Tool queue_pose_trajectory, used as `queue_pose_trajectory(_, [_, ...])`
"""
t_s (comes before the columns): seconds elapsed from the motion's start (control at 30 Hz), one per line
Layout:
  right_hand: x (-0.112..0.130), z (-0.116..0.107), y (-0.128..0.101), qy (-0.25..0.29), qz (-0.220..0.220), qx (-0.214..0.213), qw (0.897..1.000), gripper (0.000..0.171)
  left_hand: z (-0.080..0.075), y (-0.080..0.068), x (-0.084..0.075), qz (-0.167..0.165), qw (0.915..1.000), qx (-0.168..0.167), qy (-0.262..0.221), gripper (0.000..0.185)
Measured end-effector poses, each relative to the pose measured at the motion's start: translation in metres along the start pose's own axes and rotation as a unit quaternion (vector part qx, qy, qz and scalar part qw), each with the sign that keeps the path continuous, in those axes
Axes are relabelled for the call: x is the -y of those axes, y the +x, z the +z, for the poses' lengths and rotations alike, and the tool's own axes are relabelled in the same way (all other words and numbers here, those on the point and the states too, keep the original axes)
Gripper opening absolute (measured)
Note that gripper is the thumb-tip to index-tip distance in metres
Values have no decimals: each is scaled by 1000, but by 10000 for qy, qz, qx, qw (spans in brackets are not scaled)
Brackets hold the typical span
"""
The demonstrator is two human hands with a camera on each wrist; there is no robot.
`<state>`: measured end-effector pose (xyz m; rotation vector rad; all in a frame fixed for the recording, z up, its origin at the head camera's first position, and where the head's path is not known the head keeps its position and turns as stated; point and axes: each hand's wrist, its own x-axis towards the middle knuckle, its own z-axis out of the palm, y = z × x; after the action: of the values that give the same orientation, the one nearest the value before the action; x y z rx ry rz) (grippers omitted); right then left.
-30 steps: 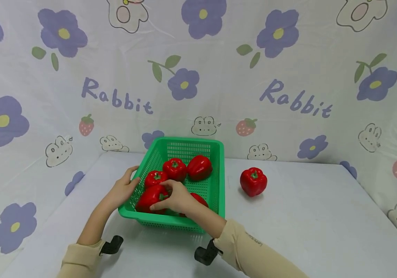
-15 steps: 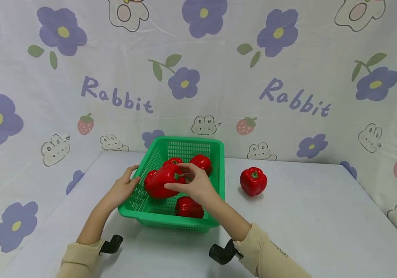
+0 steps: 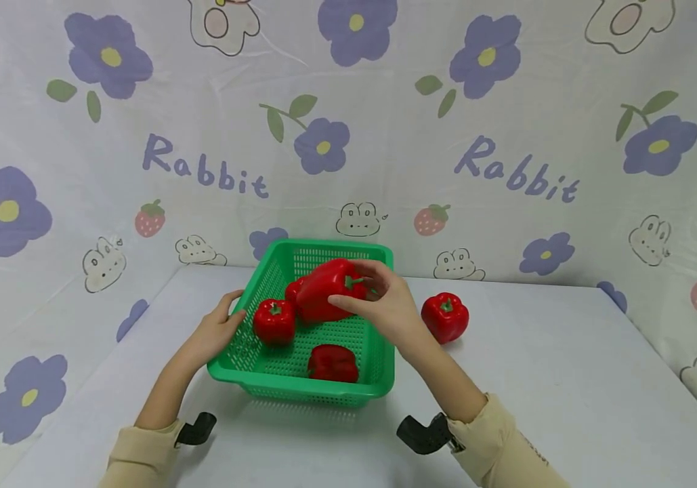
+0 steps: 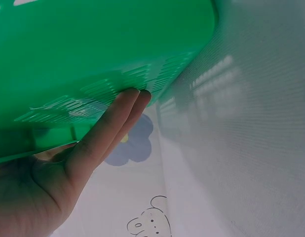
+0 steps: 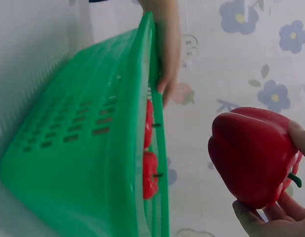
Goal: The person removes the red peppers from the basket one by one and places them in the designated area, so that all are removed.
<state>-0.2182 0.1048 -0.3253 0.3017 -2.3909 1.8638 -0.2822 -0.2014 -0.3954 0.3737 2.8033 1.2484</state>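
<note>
My right hand (image 3: 378, 303) grips a red bell pepper (image 3: 326, 296) and holds it in the air over the back right part of the green mesh basket (image 3: 299, 392). In the right wrist view the pepper (image 5: 253, 155) rests in my fingertips (image 5: 271, 215), beside the basket's rim (image 5: 160, 163). My left hand (image 3: 219, 331) holds the basket's left wall, fingers (image 4: 110, 131) flat against the outside of the green basket (image 4: 93, 49) and thumb over the rim. Inside lie a pepper at the left (image 3: 274, 321), one at the front (image 3: 332, 363), and one partly hidden behind the lifted pepper.
Another red pepper (image 3: 444, 317) stands on the white table (image 3: 555, 379) just right of the basket. A flower-and-rabbit printed cloth (image 3: 348, 135) forms the back and side walls. Bare table lies to the right and in front.
My right hand has lifted the pepper out of the basket's front and carried it up and toward the back right. The left hand has stayed on the basket's wall.
</note>
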Motion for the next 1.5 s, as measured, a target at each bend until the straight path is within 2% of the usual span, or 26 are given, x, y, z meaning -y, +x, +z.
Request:
queue_pose_trajectory(0.13, [-1,-19,-3,-136,-55,-179,9997,64,0,1,2,13,10000,-3,24,55])
queue_pose_trajectory(0.37, [-5,-49,-4,-69,144,-541,9984,64,-1,2,6,-11,10000,-28,57,55])
queue_pose_trajectory(0.6, [-9,-76,-9,-254,329,-1033,9938,67,-1,3,5,9,10000,7,-22,55])
queue_pose_trajectory(0.9, [-20,-103,-16,-472,364,-1345,9891,73,-1,2,3,20,10000,22,-83,55])
queue_pose_trajectory(1.17, [-29,-127,-21,-451,528,-1504,9862,76,-1,2,2,-13,10000,53,-12,55])
queue_pose_trajectory(1.5, [-45,-149,-24,-809,571,-1873,9773,75,0,2,2,-21,10000,37,-32,56])
